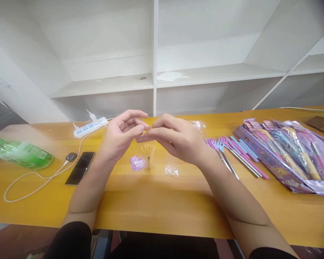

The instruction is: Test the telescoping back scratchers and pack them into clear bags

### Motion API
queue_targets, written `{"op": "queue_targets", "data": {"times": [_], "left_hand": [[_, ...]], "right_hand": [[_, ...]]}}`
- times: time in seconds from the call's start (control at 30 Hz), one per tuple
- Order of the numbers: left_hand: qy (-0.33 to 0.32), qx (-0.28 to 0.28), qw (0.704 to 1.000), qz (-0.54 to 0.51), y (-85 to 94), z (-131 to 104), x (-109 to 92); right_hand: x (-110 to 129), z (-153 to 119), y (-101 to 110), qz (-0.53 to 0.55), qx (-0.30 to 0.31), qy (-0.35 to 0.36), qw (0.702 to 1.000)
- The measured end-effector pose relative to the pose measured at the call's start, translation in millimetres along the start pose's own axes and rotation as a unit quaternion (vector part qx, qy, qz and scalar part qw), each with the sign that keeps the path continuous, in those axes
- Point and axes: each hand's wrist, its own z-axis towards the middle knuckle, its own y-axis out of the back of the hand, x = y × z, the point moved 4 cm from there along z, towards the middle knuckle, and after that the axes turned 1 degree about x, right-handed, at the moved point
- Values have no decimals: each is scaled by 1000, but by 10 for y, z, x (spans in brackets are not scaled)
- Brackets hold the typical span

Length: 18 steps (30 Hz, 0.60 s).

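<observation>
My left hand (pixel 120 135) and my right hand (pixel 179 138) meet above the middle of the table, thumbs and fingers pinched together. Between their fingertips is a small printed header card (pixel 141 139) at the top of a clear plastic bag (pixel 151 153). Inside the bag hangs a yellow hand-shaped back scratcher (pixel 148 148), its lower part faint and blurred. Just left of it, several purple printed cards (pixel 137 163) lie on the tabletop. A crumpled piece of clear plastic (pixel 171 169) rests below my right hand.
Loose back scratchers (pixel 226 154) with pink, purple and blue parts lie right of my hands. Beyond them stands a purple display box (pixel 275 162) of bagged scratchers. On the left are a phone (pixel 80 168), a green bottle (pixel 24 154), a white cable and a power strip (pixel 90 127).
</observation>
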Motion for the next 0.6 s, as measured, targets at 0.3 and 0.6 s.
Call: {"op": "queue_targets", "data": {"times": [0.3,0.6], "left_hand": [[3,6,1000,-9,-35,-8,-6],[10,19,999,-24,-85,-13,23]], "right_hand": [[72,2,35,-64,16,36,997],[119,10,10,-107,21,8,994]]}}
